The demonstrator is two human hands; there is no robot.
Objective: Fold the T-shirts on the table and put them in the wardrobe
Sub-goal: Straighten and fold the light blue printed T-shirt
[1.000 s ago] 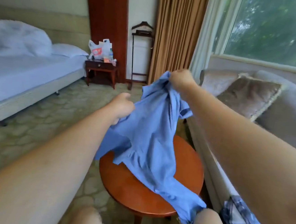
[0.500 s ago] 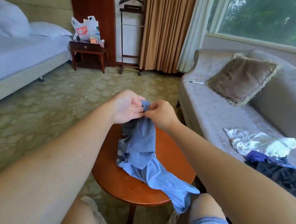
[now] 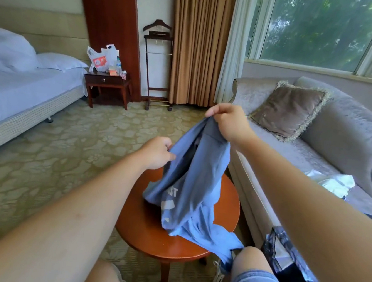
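Head view. The light blue cotton T-shirt with white print (image 3: pixel 196 176) is partly off the round reddish-brown wooden table (image 3: pixel 149 232). Half a second ago both hands met at one bunched point low over the tabletop; now they are apart.

The right hand (image 3: pixel 227 122) is raised above the table's far edge, fingers curled round a bunch of fabric at the top of the shirt. The left hand (image 3: pixel 156 152) sits lower, over the far-left edge, pinching a side edge of the cloth between thumb and fingers.

The shirt hangs between the two grips as a loose, twisted drape. Its lower part rests on the right half of the tabletop, and a tail spills over the near-right edge against the person's knee (image 3: pixel 251 258). The white lettering now faces the camera.

Judgement: this is the opening-out step, finding edges to spread the shirt flat. No fold is made. More clothes lie on the grey sofa (image 3: pixel 351 138) at right; no wardrobe is in view.
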